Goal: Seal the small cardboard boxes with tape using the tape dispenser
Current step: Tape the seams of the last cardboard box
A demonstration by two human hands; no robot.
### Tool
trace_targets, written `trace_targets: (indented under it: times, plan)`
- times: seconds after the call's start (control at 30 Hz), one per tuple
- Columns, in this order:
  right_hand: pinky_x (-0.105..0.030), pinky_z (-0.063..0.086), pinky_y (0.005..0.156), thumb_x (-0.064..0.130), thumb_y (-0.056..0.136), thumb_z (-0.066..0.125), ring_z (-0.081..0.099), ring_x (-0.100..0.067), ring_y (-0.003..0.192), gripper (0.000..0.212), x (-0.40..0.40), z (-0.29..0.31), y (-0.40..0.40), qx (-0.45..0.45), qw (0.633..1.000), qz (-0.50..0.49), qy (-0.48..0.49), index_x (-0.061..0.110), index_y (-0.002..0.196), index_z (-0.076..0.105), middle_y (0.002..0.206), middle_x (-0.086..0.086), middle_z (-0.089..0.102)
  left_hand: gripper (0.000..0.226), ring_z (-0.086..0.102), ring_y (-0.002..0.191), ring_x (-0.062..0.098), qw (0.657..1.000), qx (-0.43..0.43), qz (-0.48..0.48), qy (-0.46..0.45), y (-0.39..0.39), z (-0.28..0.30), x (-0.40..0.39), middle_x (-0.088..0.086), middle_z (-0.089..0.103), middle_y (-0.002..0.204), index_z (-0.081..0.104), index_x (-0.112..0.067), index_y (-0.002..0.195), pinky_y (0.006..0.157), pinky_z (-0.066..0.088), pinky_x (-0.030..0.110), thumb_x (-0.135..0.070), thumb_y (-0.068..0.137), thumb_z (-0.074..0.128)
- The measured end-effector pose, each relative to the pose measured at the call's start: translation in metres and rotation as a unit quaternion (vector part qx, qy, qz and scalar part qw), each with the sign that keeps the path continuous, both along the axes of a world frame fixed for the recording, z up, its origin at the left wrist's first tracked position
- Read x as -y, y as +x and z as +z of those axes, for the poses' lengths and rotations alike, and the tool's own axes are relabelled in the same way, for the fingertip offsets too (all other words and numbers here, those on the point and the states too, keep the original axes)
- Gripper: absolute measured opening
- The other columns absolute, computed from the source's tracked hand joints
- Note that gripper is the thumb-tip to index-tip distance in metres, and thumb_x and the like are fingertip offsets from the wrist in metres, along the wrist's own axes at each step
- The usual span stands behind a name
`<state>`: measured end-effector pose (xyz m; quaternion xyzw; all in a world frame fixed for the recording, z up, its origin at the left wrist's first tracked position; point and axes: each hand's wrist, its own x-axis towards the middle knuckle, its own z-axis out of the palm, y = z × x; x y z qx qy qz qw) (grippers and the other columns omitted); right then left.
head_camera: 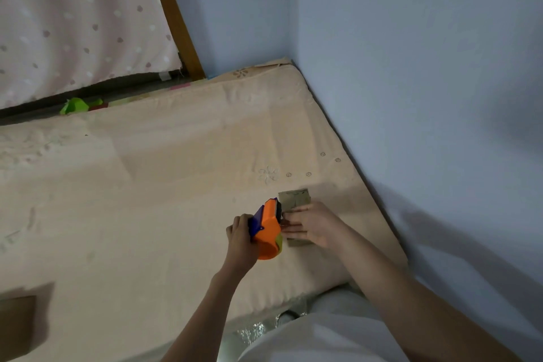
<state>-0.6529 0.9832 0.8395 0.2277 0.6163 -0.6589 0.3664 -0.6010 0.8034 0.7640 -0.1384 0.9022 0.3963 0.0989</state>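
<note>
- Two hands are at work: your left hand [242, 239] has its fingers curled round the handle of the orange tape dispenser [269, 229], and your right hand [311, 225] lies flat, fingers straight and relaxed, on top of the small cardboard box [295, 200].
- The box sits on the mattress [164, 185], under your right fingers, with its far end showing beyond the fingertips; the dispenser's front edge meets the box just beside those fingertips.
- Expect the box to be light and thin-walled: it will likely slide or tip on the soft mattress, so hold it down with the flat palm rather than squeezing its sides.
- The mattress gives under pressure; press the dispenser gently, or the flaps may buckle.
- Take the dispenser by its handle, away from the front, where a cutter would probably sit.
- Another cardboard box [16, 323] lies well apart, far to the left of your left fingers.
</note>
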Motion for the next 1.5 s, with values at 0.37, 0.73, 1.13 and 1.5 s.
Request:
trace_targets:
  times: [0.37,0.73,1.13,1.5]
  plan:
    - [-0.032,0.058,0.080,-0.006,0.091,0.063,0.066,-0.024,0.095,0.028,0.005,0.003,0.001,0.040,0.999,0.026,0.001,-0.005,0.119,0.064,0.117,-0.022,0.068,0.044,0.037,0.107,0.024,0.998,0.040,-0.015,0.040,0.003,0.009,-0.003,-0.001,0.046,0.115,0.049,-0.017,0.118,0.088,0.042,0.037,0.003,0.080,0.061]
    - [-0.033,0.060,0.065,0.009,0.089,0.073,0.062,-0.019,0.081,0.027,0.003,0.010,0.003,0.057,0.996,0.044,0.048,0.002,0.115,0.066,0.097,-0.013,0.065,0.040,0.063,0.099,0.029,0.978,0.117,-0.005,0.171,-0.001,0.017,0.004,0.011,0.068,0.105,0.062,-0.016,0.111,0.085,0.052,0.041,0.004,0.079,0.048]
    - [-0.018,0.044,0.071,0.028,0.079,0.083,0.055,-0.006,0.080,0.053,0.001,0.006,0.006,-0.393,0.840,0.280,0.246,0.026,0.128,0.062,0.111,0.005,0.061,0.023,0.056,0.072,0.024,0.911,0.258,0.008,0.321,-0.001,0.033,0.012,0.008,0.059,0.073,0.056,-0.005,0.077,0.067,0.050,0.032,-0.006,0.055,0.049]
    - [-0.026,0.054,0.084,0.015,0.084,0.078,0.061,-0.012,0.091,0.029,0.000,0.014,-0.003,-0.369,0.859,0.252,0.252,0.017,0.112,0.068,0.103,0.002,0.063,0.031,0.055,0.087,0.033,0.906,0.295,-0.035,0.301,0.001,0.028,0.018,0.014,0.057,0.087,0.054,-0.004,0.089,0.083,0.049,0.044,-0.003,0.058,0.051]
